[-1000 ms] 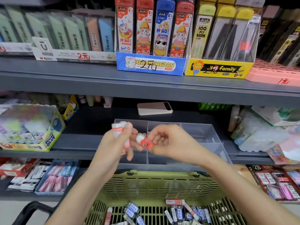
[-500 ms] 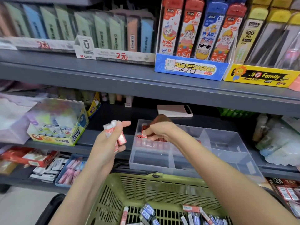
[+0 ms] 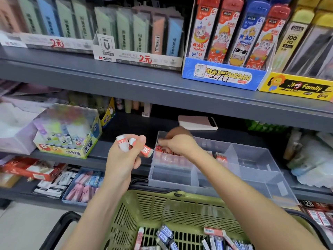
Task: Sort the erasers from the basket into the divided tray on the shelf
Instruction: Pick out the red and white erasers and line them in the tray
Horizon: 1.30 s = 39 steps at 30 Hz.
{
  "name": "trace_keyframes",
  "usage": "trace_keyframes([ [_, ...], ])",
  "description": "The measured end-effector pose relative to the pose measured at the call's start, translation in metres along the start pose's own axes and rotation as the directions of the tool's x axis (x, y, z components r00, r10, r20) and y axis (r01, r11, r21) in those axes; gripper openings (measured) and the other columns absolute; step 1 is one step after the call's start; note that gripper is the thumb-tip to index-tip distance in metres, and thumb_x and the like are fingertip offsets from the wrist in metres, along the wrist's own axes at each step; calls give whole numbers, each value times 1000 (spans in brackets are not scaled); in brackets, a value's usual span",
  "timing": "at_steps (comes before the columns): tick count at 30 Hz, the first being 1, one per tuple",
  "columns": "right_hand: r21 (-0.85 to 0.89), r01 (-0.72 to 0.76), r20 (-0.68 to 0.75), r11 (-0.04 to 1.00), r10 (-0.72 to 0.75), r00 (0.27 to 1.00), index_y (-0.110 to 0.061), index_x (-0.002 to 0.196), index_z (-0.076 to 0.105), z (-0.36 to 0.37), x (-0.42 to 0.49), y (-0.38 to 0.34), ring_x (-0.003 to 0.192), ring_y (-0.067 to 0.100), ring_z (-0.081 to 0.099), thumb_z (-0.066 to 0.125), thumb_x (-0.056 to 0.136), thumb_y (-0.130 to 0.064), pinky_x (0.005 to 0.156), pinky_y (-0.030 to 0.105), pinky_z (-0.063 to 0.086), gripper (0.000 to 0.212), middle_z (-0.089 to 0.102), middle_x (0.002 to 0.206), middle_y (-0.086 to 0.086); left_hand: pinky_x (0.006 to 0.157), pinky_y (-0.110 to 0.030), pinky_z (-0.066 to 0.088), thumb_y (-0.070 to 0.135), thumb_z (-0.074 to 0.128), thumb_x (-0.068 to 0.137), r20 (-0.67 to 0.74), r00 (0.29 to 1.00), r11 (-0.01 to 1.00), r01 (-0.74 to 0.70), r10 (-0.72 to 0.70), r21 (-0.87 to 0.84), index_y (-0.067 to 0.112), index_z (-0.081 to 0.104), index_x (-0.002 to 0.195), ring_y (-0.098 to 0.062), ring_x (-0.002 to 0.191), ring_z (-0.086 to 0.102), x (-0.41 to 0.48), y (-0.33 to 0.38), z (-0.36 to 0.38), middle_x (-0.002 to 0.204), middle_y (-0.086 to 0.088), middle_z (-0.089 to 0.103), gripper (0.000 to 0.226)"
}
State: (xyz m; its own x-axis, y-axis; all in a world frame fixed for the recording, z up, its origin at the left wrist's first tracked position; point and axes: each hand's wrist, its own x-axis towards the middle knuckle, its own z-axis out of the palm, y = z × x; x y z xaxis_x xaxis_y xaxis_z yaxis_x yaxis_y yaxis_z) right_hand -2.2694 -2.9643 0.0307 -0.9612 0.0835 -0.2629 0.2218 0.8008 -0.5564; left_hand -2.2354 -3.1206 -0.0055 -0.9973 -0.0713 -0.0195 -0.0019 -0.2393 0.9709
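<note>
Left hand (image 3: 124, 159) is gripping a few red-and-white erasers (image 3: 126, 142) just left of the divided tray (image 3: 252, 170). Right hand (image 3: 180, 144) is reaching into the tray's rear-left compartment onto the red erasers (image 3: 167, 152) there; it's blurred, so can't tell if it's pinching one. Loose erasers (image 3: 167, 233) are lying in the green basket (image 3: 162, 204) below the tray.

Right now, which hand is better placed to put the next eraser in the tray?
Probably the right hand: it is over the tray, at its back-left compartment, by the red erasers lying there. The left hand grips spare erasers outside the tray's left wall.
</note>
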Motion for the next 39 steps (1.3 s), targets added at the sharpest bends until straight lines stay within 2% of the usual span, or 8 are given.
trace_keyframes([
  [3,576,132,84,807,-219,972,-13,77,67,-5,-38,-5,49,7,52,58,92,-31,49,22,43,25,63,60,-1,35,-17,32,31,70,82,-3,998,997,-55,56,61,15,59,84,-6,40,43,-3,2,5,52,6,57,20],
  [10,584,279,102,762,-411,906,-8,110,60,-18,-68,-4,59,14,55,64,85,-1,52,19,47,27,57,70,7,52,-19,47,63,54,68,84,985,954,-170,154,249,22,49,81,-4,60,58,-7,7,25,72,1,58,43],
  [14,581,261,16,771,-332,943,-11,91,64,-27,-65,1,57,14,56,69,77,5,50,17,47,22,60,68,3,46,-13,38,69,37,80,76,978,914,-210,196,348,20,45,75,-1,47,47,-10,2,33,57,9,49,50],
  [18,727,156,-188,669,-25,982,-2,88,65,-44,-40,16,45,9,50,67,75,11,45,18,45,19,64,70,5,44,-18,33,63,27,91,25,998,997,50,-52,57,17,46,83,-6,43,37,-4,-1,24,49,8,43,51],
  [23,486,14,-156,874,71,985,-16,73,60,-16,-9,23,54,16,58,61,80,7,56,28,51,24,66,80,9,44,-16,36,29,38,96,71,988,980,143,-134,-139,14,56,89,-8,55,43,0,-3,11,60,3,51,25],
  [29,279,-139,-1,950,145,989,0,98,68,2,12,19,72,19,67,61,84,-4,71,27,56,17,68,87,12,55,-18,47,12,41,99,96,989,977,126,-111,-171,14,64,105,-8,68,55,-2,-1,3,77,-2,58,24],
  [34,-225,-104,-16,969,103,995,-9,102,71,4,13,11,98,22,65,65,85,-27,90,29,51,26,69,106,6,54,-18,47,12,54,92,105,992,979,91,-73,-184,19,68,97,-7,70,60,-2,0,3,79,1,65,17],
  [39,90,11,-175,996,5,985,-11,92,69,4,-7,12,86,23,66,62,87,-20,82,34,55,13,71,93,10,56,-17,48,23,65,79,114,993,994,41,-30,-102,24,69,100,-6,75,64,-5,-3,2,87,3,73,21],
])
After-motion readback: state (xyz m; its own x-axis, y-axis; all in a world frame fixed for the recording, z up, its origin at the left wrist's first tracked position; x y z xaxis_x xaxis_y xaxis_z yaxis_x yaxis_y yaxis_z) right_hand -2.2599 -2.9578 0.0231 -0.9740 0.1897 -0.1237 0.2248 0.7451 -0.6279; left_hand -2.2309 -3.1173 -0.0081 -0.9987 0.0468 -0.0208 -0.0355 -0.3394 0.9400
